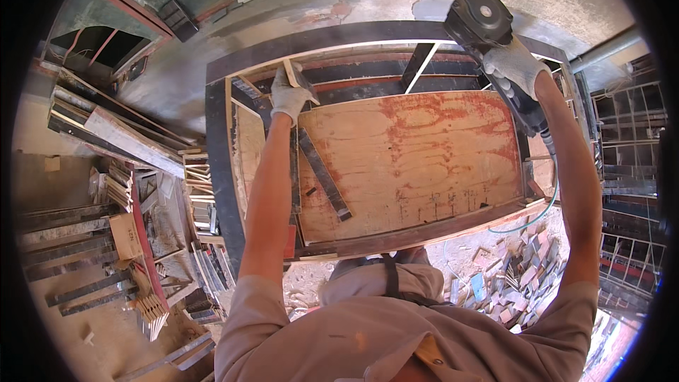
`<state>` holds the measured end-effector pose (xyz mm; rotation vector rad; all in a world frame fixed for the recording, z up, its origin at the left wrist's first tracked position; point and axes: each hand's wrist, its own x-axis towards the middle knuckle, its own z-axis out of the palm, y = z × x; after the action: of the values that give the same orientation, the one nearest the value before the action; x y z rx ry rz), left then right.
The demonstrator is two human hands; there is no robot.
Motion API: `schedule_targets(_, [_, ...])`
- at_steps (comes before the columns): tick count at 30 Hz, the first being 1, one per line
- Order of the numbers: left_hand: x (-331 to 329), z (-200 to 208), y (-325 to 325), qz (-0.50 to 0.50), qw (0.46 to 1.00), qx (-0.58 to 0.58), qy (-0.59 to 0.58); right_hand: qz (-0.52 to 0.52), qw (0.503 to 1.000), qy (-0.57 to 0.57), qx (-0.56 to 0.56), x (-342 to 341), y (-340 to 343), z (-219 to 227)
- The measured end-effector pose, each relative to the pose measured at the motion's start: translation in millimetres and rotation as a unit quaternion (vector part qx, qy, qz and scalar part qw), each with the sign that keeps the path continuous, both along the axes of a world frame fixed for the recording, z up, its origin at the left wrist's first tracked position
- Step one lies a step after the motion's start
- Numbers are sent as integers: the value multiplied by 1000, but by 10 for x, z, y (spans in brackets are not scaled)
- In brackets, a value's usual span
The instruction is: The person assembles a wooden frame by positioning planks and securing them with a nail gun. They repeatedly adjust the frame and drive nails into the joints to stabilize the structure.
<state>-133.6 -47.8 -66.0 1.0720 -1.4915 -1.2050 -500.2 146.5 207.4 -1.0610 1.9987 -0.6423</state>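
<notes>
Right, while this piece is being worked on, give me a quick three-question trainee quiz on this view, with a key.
1. True or false: the left hand is bare.
2. What does the right hand hold?
a) a paintbrush
b) a black power tool
c) a handsaw
3. Fill in the colour: a dark strip lies over the wooden panel, which has ____ stains.

Key: 1. False, it is gloved; 2. b; 3. red.

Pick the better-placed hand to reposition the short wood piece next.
Left, probably: the left hand holds the short wood piece by the wooden frame, while the right hand holds the pneumatic nail gun.
</notes>
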Motion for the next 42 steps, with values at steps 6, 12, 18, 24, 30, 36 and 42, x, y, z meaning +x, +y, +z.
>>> schedule_targets(6, [-66,-88,-101,-44,994,87,44,-116,992,-27,-46,175,118,-156])
schedule_targets(12, [-103,-333,-449,-74,986,11,-147,160,906,359,-156,-61,718,-1814])
schedule_targets(18, [224,-504,-978,-55,945,-67,-317,-132,861,-481,-96,1323,694,-1967])
schedule_targets(24, [-125,-157,-465,-126,964,78,219,-66,916,-381,-107,1220,742,-2025])
schedule_targets(30, [-25,-19,-481,-122,969,33,213,76,920,-362,-127,1022,323,-1537])
schedule_targets(36, [-17,85,-487,-103,979,55,170,106,951,-257,-136,1184,-138,-980])
schedule_targets(42, [24,7,-606,-108,979,96,143,95,969,-222,-49,1396,-600,-552])
